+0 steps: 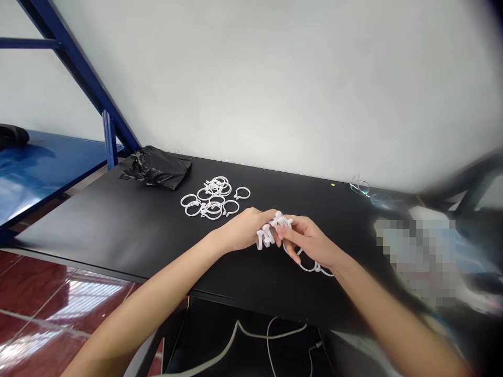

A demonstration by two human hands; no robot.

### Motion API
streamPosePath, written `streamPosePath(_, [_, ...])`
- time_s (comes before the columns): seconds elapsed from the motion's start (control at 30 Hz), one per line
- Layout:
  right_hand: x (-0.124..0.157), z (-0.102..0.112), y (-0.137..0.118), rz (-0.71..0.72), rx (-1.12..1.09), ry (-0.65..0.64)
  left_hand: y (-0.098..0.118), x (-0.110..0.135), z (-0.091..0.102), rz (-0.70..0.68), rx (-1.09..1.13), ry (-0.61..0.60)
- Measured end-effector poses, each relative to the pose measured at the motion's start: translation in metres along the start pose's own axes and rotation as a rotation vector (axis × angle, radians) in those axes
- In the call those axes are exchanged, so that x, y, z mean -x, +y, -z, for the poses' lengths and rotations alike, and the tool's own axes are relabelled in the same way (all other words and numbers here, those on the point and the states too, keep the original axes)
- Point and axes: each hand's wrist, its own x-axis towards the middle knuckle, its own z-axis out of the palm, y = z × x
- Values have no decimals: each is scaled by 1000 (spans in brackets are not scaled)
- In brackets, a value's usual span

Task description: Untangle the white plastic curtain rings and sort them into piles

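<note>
Black table (118, 225) under a white wall (275, 78), red tiled floor (39, 309).

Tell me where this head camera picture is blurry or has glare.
Head view: the right edge is smeared and partly pixelated; glare shines on the red floor tiles and blue shelf; both hands, left hand and right hand, and the white rings stay sharp.

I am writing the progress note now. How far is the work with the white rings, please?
Done: several white rings are already gathered in a bunch between both hands. In hand: the left hand and right hand meet over the black table, gripping that bunch, with more loops hanging under the right hand. Left: a pile of loose rings lies beside the black plastic bag.
</note>
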Motion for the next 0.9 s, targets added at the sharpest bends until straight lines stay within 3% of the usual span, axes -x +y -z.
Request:
streamPosePath(0.23, [5, -16, 9, 110, -52, 127, -2, -2, 3, -11, 182, 30])
streamPosePath(0.43, [15, -24, 13, 231, 31, 149, 7, -2, 0, 115, 363, 61])
streamPosePath(0.57, [13, -23, 17, 218, -6, 182, 6, -4, -4, 73, 452, 57])
streamPosePath(0.7, [7, -30, 19, 197, 29, 268, 3, -6, -10, 93, 393, 93])
streamPosePath(0.83, [5, -40, 19, 216, 154, 440, 2, -7, -15, 148, 324, 159])
streamPosePath(0.9, [4, -43, 20, 204, 168, 446, 1, -6, -16, 148, 302, 167])
